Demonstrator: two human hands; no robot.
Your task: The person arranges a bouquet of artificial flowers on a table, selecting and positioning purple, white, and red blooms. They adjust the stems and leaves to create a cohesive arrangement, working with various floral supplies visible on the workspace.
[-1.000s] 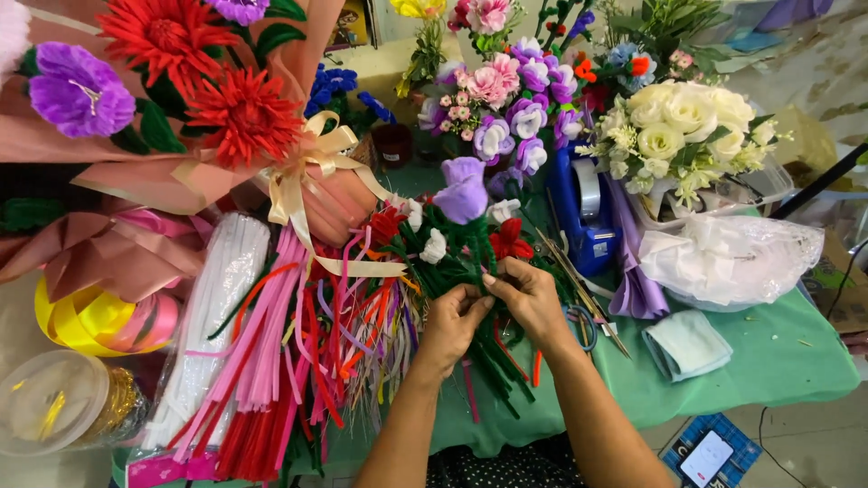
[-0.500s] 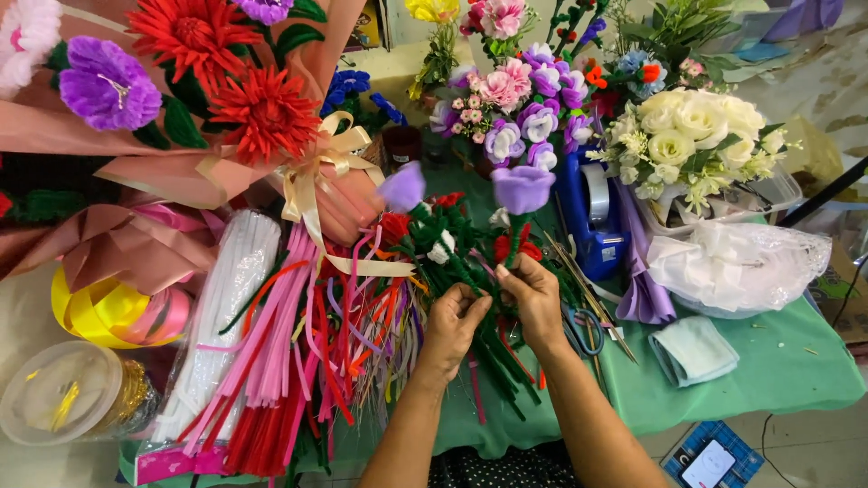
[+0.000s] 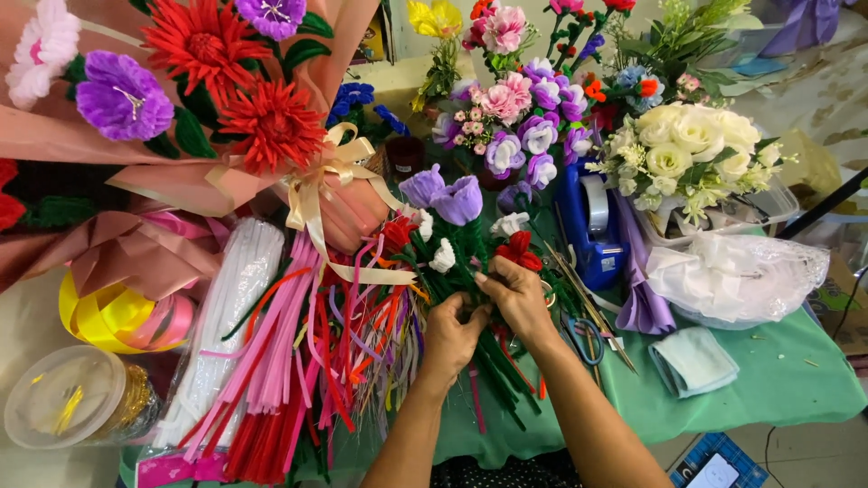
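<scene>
My left hand (image 3: pixel 449 331) and my right hand (image 3: pixel 515 294) meet at the middle of the green table, both closed around a bunch of dark green pipe-cleaner stems (image 3: pixel 493 357). The stems carry handmade flowers: two purple blooms (image 3: pixel 443 194) at the top, small white ones (image 3: pixel 442 258) and a red one (image 3: pixel 518 250) just above my right fingers. The stem ends fan out toward me below my hands.
Left lie loose pink, red and white pipe cleaners (image 3: pixel 271 361), a wrapped bouquet with a cream bow (image 3: pixel 181 117), yellow ribbon rolls (image 3: pixel 104 316) and a lidded tub (image 3: pixel 63 407). Behind stand flower arrangements (image 3: pixel 687 145), a blue tape dispenser (image 3: pixel 592 226), scissors (image 3: pixel 583 330) and a folded cloth (image 3: pixel 692 360).
The flower bunch has swung: its purple blooms moved left and closer together. My hands shifted slightly on the stems while keeping hold.
</scene>
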